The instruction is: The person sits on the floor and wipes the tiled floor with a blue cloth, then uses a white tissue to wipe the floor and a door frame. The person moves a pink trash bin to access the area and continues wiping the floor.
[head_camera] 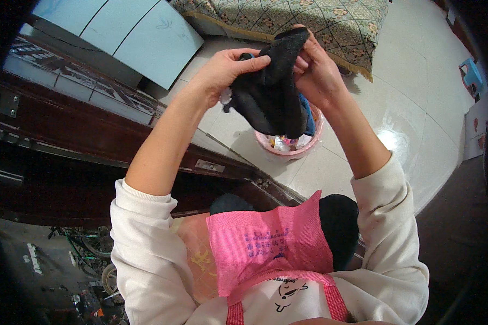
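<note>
A piece of black cloth (268, 97) hangs between my two hands, above a round pink waste bin (293, 154) lined with a clear bag. My left hand (232, 73) pinches the cloth at its left side, thumb on top. At its upper right corner, my right hand (319, 67) grips the edge, fingers partly hidden behind the fabric. Something blue (309, 118) shows behind the cloth, over the bin's right side; whether it belongs to the cloth cannot be told. Crumpled white and coloured litter (282, 143) lies inside the bin. A pink apron (268, 243) with writing covers my lap.
A bed or sofa with a patterned, fringed cover (329, 24) stands beyond my hands. Light blue drawers (146, 32) are at upper left. A dark door (85, 118) crosses the left, with a bicycle (89, 248) below it. A blue stool (471, 77) stands far right.
</note>
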### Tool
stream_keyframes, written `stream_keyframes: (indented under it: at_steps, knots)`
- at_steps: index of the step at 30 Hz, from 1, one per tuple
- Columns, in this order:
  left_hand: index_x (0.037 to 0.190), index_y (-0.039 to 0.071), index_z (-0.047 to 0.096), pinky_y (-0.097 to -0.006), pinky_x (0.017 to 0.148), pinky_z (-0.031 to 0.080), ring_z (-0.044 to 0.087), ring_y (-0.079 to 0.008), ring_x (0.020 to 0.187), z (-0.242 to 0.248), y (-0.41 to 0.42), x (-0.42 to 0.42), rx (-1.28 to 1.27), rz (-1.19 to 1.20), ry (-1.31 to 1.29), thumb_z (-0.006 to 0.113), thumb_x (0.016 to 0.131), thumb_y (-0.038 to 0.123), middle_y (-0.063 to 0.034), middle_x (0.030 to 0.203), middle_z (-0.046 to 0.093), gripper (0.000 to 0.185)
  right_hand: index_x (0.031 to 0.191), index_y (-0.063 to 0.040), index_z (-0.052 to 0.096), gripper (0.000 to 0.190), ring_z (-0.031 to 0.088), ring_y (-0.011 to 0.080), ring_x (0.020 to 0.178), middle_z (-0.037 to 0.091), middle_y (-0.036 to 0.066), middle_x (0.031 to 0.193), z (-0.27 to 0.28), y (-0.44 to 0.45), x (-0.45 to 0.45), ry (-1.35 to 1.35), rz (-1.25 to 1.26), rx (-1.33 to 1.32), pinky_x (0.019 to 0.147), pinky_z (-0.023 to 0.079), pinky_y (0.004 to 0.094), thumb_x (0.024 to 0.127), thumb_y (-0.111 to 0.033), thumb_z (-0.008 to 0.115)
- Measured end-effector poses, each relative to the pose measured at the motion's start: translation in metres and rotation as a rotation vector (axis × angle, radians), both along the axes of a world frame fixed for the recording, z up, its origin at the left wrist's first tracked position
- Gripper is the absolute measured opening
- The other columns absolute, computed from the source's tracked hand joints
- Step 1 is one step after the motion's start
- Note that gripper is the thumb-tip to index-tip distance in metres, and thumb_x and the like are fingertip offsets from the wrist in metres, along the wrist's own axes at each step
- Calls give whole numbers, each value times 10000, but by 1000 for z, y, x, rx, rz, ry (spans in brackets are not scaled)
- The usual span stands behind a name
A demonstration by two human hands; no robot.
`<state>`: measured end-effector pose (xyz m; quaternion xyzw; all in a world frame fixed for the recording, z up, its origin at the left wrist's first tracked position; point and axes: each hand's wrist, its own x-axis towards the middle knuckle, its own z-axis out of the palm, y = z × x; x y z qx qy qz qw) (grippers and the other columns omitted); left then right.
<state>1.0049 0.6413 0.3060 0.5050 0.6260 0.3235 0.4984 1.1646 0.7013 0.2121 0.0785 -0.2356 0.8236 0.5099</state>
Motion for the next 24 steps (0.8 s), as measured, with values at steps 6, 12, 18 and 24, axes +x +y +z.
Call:
stream_keyframes:
  at_steps: [6, 12, 18, 24]
  knots:
    - [1040, 66, 567, -252, 749, 465, 593, -126, 830, 3, 0, 3, 323, 186, -229, 599, 873, 169, -27, 924, 636, 199, 976, -95, 518, 75, 305, 53, 541, 391, -56, 662, -17, -8, -2, 33, 148, -75, 503, 281, 198, 921, -106, 467]
    - [1000, 71, 566, -240, 713, 453, 565, -98, 785, 18, 5, -3, 521, 108, 38, 600, 879, 189, -9, 863, 616, 173, 1040, -88, 532, 147, 345, 42, 563, 420, -57, 693, -35, -13, -2, -312, 62, -34, 499, 291, 196, 901, -127, 506]
    - [1053, 90, 549, -239, 683, 471, 591, -105, 775, 26, 12, -11, 497, 76, 90, 620, 865, 193, -15, 878, 631, 226, 1174, -39, 525, 405, 378, 40, 591, 450, -58, 712, -25, -3, -1, -575, -220, 268, 539, 321, 187, 837, -233, 638]
    - [1013, 86, 582, -225, 702, 472, 589, -95, 782, 25, 13, -9, 521, -22, 166, 584, 876, 149, -16, 880, 632, 151, 1032, -52, 615, 228, 439, 33, 644, 489, -45, 709, 8, 2, -20, -663, -526, 491, 595, 368, 188, 852, -191, 630]
